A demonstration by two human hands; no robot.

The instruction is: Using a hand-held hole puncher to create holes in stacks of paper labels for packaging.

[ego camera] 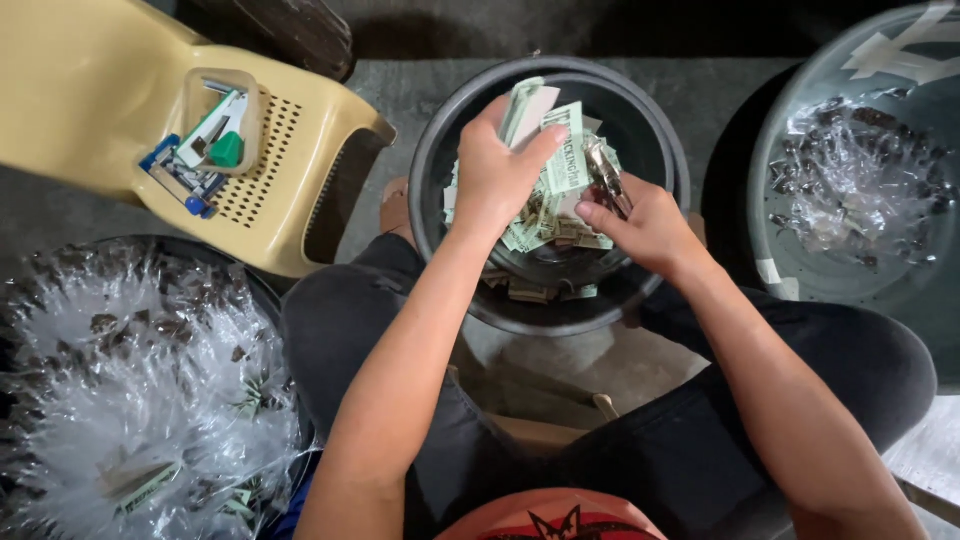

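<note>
While the person sits with knees apart, a dark round bucket (450, 130) stands on the floor between the legs, flanked by a grey basin (800, 270) of small clear bags on the right, a heap of filled clear bags (130, 390) at lower left, and a yellow plastic stool (90, 100) at upper left that carries a small clear tray of staplers (205, 140). Inside the bucket lies a loose pile of green and white paper slips (535, 235). Both hands meet over that pile. The left hand (495, 175) is clenched around a thick stack of slips (545, 125), which sticks up and away from the body, its long axis running from the palm toward the far rim. The right hand (645, 225) is closed on a metal stapler (607, 175) that points toward the same far rim and sits just beside the stack's right edge. So the stack lies directly to the left of the stapler's nose, nearly touching it, and the left hand has it well in hand while the right is merely alongside.
</note>
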